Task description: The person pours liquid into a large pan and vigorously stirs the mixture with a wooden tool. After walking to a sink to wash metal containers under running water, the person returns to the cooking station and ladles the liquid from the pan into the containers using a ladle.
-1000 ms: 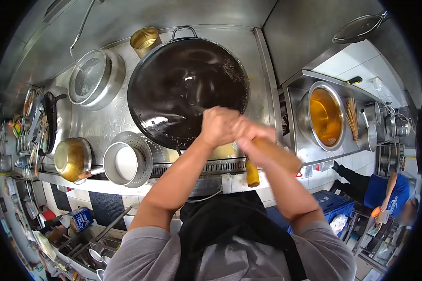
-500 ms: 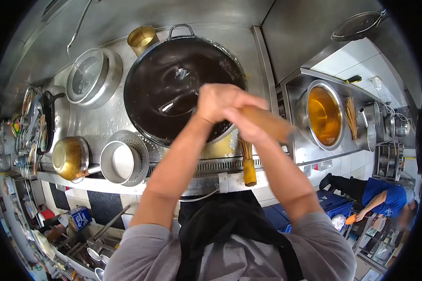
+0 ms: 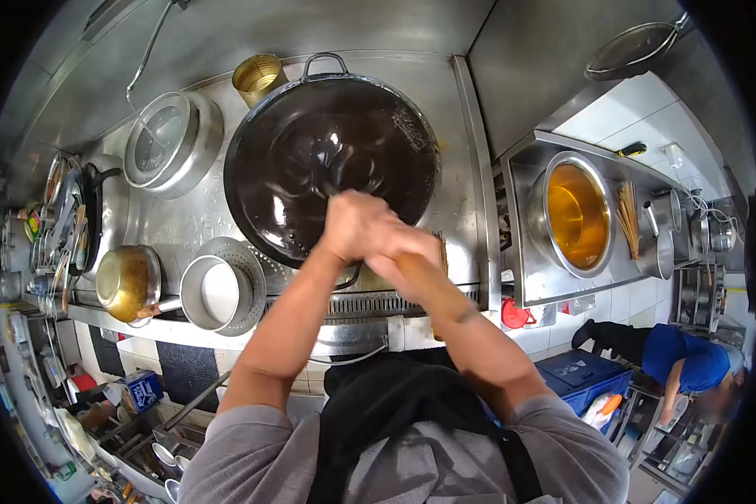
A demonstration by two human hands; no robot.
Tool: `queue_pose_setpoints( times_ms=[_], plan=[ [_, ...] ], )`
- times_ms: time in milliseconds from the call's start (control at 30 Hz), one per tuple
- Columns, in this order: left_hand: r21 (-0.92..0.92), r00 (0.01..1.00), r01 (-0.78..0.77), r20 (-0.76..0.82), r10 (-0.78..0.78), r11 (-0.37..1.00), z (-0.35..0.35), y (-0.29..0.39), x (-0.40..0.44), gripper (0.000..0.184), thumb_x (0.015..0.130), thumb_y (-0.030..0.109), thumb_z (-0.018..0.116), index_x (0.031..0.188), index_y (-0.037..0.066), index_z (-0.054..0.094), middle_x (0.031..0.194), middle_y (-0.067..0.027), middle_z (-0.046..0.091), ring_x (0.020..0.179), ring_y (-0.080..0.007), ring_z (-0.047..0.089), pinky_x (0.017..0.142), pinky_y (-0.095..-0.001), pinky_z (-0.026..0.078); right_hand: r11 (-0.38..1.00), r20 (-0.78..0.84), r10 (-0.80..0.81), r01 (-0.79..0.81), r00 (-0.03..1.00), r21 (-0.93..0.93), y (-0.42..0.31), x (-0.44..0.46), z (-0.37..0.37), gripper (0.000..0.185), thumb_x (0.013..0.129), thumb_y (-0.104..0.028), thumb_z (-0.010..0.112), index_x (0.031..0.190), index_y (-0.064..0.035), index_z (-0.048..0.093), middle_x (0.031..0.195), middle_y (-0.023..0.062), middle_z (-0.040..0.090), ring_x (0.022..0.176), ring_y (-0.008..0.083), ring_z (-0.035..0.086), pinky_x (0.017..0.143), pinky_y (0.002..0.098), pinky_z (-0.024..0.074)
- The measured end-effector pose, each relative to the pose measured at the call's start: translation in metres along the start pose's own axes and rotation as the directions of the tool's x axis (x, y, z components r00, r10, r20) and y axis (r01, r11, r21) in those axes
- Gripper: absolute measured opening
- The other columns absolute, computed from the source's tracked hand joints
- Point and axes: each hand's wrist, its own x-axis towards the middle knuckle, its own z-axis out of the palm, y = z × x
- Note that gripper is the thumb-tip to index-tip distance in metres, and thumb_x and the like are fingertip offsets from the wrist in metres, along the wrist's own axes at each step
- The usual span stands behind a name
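A large black wok (image 3: 260, 126) holds dark, glossy liquid with ripples on its surface. Both hands grip one thick wooden handle (image 3: 433, 286), which slants from the wok's near side toward my body. My left hand (image 3: 353, 225) is wrapped round it over the wok's near part. Close against it, my right hand (image 3: 403, 252) is closed round the same handle, slightly blurred. The tool's far end goes into the dark liquid and is hidden there. A bamboo brush is mostly hidden behind my right forearm.
On the left stand a white-bottomed pot (image 3: 212, 292), a brassy bowl (image 3: 124, 284) and a strainer over a pot (image 3: 161, 139). A gold tin (image 3: 259, 77) is behind. Right: a steel bowl of amber liquid (image 3: 578, 217). A person in blue (image 3: 685, 357) bends at far right.
My joined hands and the handle have moved left and slightly nearer my body, still gripping. The ripples have changed shape. The person in blue has lowered an arm, and the orange object now lies apart.
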Motion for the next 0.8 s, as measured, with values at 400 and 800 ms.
queue_pose_setpoints(
  times_ms=[400,800],
  plan=[
    [-0.081,0.99,0.081,-0.108,-0.09,0.993,0.015,0.003,-0.017,0.038,0.074,0.029,0.069,0.05,0.012,0.045,0.055,-0.0086,0.05,0.052,-0.0273,0.054,0.049,-0.0399,0.042,0.984,-0.1,-0.083,0.098,0.992,0.147,-0.01,-0.008,0.006,0.024,0.082,-0.009,0.073,0.067,-0.008,0.054,0.07,0.0033,0.06,0.068,0.0181,0.056,0.072,0.0354,0.0472],
    [-0.17,0.982,0.136,-0.111,-0.156,0.976,0.031,0.021,0.002,0.029,0.065,0.022,0.076,0.052,0.013,0.051,0.056,-0.0115,0.055,0.052,-0.0332,0.058,0.05,-0.0409,0.047,0.936,-0.13,-0.089,0.128,0.988,0.329,-0.002,-0.017,-0.026,0.022,0.085,-0.006,0.07,0.069,-0.0065,0.054,0.069,0.0048,0.057,0.071,0.0154,0.057,0.072,0.0288,0.0478]
  ],
)
